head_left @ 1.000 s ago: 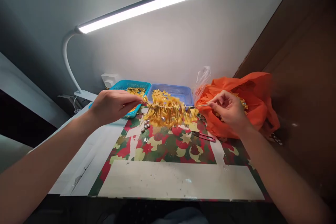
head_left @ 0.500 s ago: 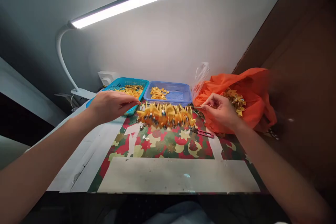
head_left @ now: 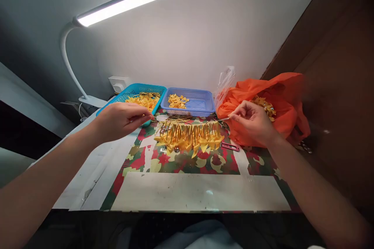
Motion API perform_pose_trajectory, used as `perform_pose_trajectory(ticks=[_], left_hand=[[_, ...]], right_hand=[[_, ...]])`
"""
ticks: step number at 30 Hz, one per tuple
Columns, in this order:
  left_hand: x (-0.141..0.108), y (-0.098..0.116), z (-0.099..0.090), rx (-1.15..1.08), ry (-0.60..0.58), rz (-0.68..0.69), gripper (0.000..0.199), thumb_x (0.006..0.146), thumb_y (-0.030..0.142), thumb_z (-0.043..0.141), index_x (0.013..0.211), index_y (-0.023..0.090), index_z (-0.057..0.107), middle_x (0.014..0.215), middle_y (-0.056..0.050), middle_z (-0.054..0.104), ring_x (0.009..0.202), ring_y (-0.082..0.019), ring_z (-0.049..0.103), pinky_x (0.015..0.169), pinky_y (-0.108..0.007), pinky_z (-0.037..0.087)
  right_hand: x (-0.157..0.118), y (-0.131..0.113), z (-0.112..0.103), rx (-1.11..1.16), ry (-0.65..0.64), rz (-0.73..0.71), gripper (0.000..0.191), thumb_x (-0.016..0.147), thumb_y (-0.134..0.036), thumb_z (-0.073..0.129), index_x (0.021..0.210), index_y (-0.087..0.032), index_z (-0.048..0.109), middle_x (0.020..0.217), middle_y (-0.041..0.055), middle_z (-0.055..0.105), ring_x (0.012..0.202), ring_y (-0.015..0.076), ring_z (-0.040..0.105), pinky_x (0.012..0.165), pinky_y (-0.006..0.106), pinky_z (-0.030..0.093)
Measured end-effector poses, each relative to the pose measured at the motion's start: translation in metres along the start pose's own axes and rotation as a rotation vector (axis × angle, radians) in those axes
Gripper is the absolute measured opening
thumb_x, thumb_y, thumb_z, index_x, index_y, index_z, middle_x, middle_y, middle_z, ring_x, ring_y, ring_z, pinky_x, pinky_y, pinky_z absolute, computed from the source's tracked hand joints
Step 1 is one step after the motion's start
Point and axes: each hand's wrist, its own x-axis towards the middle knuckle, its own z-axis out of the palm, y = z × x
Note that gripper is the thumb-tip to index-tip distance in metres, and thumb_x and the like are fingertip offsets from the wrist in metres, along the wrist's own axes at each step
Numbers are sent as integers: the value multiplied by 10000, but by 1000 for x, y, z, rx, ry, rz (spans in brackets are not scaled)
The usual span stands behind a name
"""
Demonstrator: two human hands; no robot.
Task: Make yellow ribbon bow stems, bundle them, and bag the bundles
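A row of yellow bows (head_left: 189,140) on gold ties hangs side by side from a thin rod above the patterned table cover. My right hand (head_left: 248,118) pinches the rod's right end, in front of the orange bag (head_left: 288,105). To the left of the row, my left hand (head_left: 128,120) has thumb and fingers pressed together. It is near the rod's left end, in front of the teal basket (head_left: 138,87); what its fingertips hold is too small to make out. Gold ties (head_left: 178,118) lie on the cover behind the bows.
A blue basket (head_left: 201,105) with yellow bows stands at the back, right of the teal one. Pink-handled snips (head_left: 230,147) lie right of the row. More bows fill the orange bag. A lamp (head_left: 70,62) arches over the left side.
The bows have swung and now hang lower with their gold ties showing. The left hand has moved slightly left and down, and gold ties behind the row have come into view.
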Motion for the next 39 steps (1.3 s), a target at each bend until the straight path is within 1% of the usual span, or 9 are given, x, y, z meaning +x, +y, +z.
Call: perform_pose_trajectory(ticks=[5, 8, 18, 21, 25, 28, 32, 34, 39], left_hand=[[26, -3, -6, 8, 139, -142, 350, 889, 430, 520, 791, 165, 726, 556, 14, 602, 524, -104, 456, 550, -233, 393], [41, -8, -4, 56, 181, -131, 344, 863, 434, 520, 750, 177, 719, 551, 7, 568, 543, -123, 458, 565, -251, 384], [32, -2, 19, -273, -79, -155, 344, 871, 440, 486, 689, 176, 610, 577, 11, 547, 525, -112, 453, 490, -223, 373], [30, 4, 24, -520, -75, -185, 338, 876, 439, 483, 677, 182, 575, 675, -25, 605, 613, -134, 539, 558, -246, 456], [34, 19, 29, -841, -62, -147, 349, 874, 411, 480, 620, 184, 555, 1043, -127, 704, 977, -228, 658, 845, -396, 547], [41, 34, 45, -1070, -111, -141, 358, 865, 407, 488, 598, 182, 572, 1063, -139, 729, 1000, -245, 684, 877, -455, 548], [48, 49, 83, -1428, -68, -292, 242, 755, 382, 668, 770, 150, 738, 850, -115, 755, 673, -151, 660, 683, -322, 568], [49, 52, 98, -1549, -21, -345, 247, 697, 316, 723, 872, 153, 784, 896, -107, 767, 597, -104, 603, 608, -262, 532], [48, 53, 110, -1396, -11, -332, 265, 674, 208, 758, 934, 231, 804, 985, -73, 775, 708, -120, 623, 637, -243, 506]], right_hand=[[33, -4, 0, -2, 75, -77, 489, 657, -359, 805, 613, -228, 336, 594, -43, 551, 608, 131, 548, 620, 281, 434], [49, -4, 1, 14, 100, -121, 522, 633, -415, 810, 612, -232, 321, 612, -32, 578, 655, 155, 591, 655, 297, 448], [37, 9, 4, -48, 15, -133, 436, 707, -342, 755, 611, -221, 346, 606, -56, 462, 595, 114, 490, 623, 273, 393], [35, 4, 8, 30, 23, -137, 471, 694, -369, 778, 611, -221, 339, 609, -56, 467, 616, 117, 506, 640, 278, 410], [30, -14, 19, 97, 24, -187, 472, 719, -422, 777, 635, -226, 356, 687, -27, 573, 694, 139, 551, 697, 305, 452], [23, -24, 33, 89, 14, -235, 422, 764, -418, 751, 658, -235, 386, 724, -13, 617, 729, 154, 569, 713, 322, 464], [17, -23, 57, 64, -87, -306, 348, 807, -390, 719, 672, -228, 443, 699, -7, 603, 685, 145, 547, 647, 310, 444], [16, -20, 65, 68, -102, -316, 354, 820, -388, 707, 666, -220, 437, 708, -2, 614, 677, 136, 536, 635, 301, 437], [21, -15, 75, -12, -165, -296, 286, 819, -363, 709, 694, -212, 501, 719, 4, 596, 711, 134, 530, 542, 248, 390]])
